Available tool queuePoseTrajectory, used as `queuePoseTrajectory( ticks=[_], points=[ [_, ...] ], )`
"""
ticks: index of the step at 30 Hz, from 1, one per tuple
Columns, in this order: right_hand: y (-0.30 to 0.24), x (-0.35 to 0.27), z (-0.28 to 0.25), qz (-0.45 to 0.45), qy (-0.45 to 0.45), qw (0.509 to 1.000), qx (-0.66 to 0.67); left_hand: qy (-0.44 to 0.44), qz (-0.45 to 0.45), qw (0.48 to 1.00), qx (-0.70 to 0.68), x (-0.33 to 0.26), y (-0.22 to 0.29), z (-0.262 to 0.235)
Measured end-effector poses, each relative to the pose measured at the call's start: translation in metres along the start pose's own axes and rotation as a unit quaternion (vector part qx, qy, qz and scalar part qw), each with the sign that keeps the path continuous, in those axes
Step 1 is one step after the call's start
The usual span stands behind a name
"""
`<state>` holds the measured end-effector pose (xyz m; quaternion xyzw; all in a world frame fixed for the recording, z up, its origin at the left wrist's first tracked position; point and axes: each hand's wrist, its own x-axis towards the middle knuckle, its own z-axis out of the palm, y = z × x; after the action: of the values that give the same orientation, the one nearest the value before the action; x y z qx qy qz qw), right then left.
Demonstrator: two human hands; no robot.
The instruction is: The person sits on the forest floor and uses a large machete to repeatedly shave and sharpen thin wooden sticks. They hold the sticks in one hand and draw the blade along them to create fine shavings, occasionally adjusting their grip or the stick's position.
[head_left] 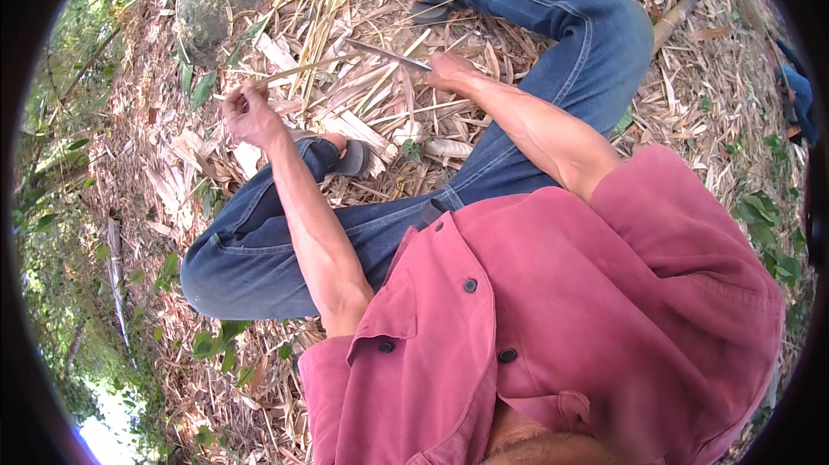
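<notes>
1. While my two forearms reach out over the littered ground (518,55), one item sits in each hand, the hands well apart.
2. Left hand (250,120): thumb and fingers drawn together in a pinch, taking hold of one end of a thin strip; the remaining fingers curl in toward the palm.
3. Strip (313,66): one, narrow, flat, yellowish brown; extends from my left fingers toward the knife, in the space between my hands. Its far end lies close to the blade near the tip; whether the two touch, I cannot tell.
4. Right hand (453,74): fingers closed in a fist around the knife's grip, which they hide.
5. Knife (393,56): one, with a straight, slender, grey metal blade, the tip directed toward my left side.
6. Loose strips (315,12): a quantity, long, thin, straw-yellow, lying in a spread beyond my hands, beside the boulder.
7. Boulder (211,3): one, rounded, grey with a greenish cast, at the far left.
8. Ground cover: dry leaves, pale shavings and splintered flakes, with a few green leaves (204,89) near my left hand.
9. Clothing: blue jeans (553,76), knees bent and spread wide; rose-red shirt (561,266) with dark buttons; dark sandals (352,160), one on each foot.
10. Greenery (78,171): leafy growth along the left margin.
</notes>
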<state>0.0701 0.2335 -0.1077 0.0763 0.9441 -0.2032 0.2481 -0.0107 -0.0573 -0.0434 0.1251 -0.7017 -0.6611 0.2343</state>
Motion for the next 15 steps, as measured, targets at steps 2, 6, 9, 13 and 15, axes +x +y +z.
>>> queuePoseTrajectory(
  ticks=[2,6,9,13,15],
  points=[
    [-0.003,0.004,-0.006,0.005,-0.005,0.999,0.031,-0.009,-0.001,0.998,0.057,-0.004,-0.004,0.003],
    [-0.035,-0.005,-0.017,-0.037,-0.003,0.993,0.114,0.003,0.01,0.996,0.093,-0.012,0.009,0.013],
    [-0.071,-0.025,-0.021,-0.1,0.001,0.981,0.166,0.002,0.002,0.986,0.168,-0.017,0.013,0.013],
    [-0.089,-0.024,0.005,-0.209,0.108,0.959,0.159,0.0,0.028,0.992,0.121,-0.021,0.006,0.015],
    [-0.084,-0.021,0.014,-0.202,0.107,0.956,0.183,0.012,0.005,0.991,0.135,-0.026,0.011,0.016]
  ],
)
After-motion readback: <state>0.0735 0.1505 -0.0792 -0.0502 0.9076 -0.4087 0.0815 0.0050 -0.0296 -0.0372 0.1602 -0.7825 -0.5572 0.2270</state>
